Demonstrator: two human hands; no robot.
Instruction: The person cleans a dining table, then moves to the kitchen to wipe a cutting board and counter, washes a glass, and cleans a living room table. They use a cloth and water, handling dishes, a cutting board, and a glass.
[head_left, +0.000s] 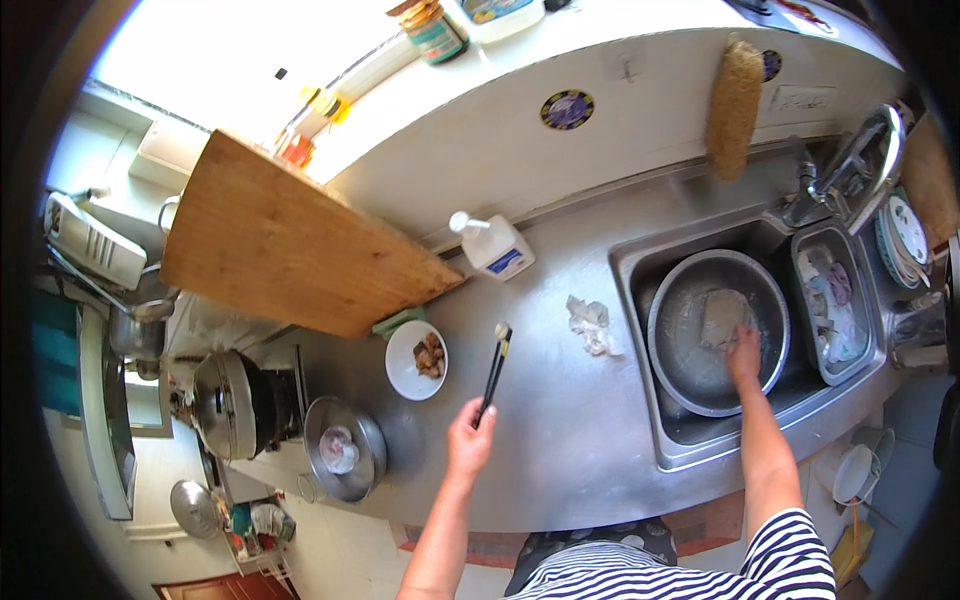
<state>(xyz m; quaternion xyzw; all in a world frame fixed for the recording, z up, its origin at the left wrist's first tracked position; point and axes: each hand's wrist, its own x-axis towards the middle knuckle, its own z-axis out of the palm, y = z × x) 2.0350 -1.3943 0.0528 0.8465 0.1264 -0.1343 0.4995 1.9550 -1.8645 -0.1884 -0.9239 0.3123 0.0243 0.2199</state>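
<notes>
My left hand (471, 442) grips a pair of dark chopsticks (495, 375) over the steel counter, with a small pale lump at their tips. My right hand (743, 352) reaches into a large metal basin (675, 367) standing in the sink, its fingers at the edge of a pale, flat piece (724, 316) that may be a cloth or dough. Whether the fingers grip it cannot be told. Whitish liquid or residue covers the basin's bottom. A crumpled plastic bag (592, 324) lies between my hands. Left of the chopsticks, a white bowl (401, 369) holds brown food pieces (430, 355).
A metal bowl (369, 457) with a plastic bag stands at the counter's left. Behind are a leaning wooden board (292, 247) and a white pump bottle (499, 247). A faucet (817, 180), a small strainer basin (832, 367) and stacked plates (904, 232) are at the right.
</notes>
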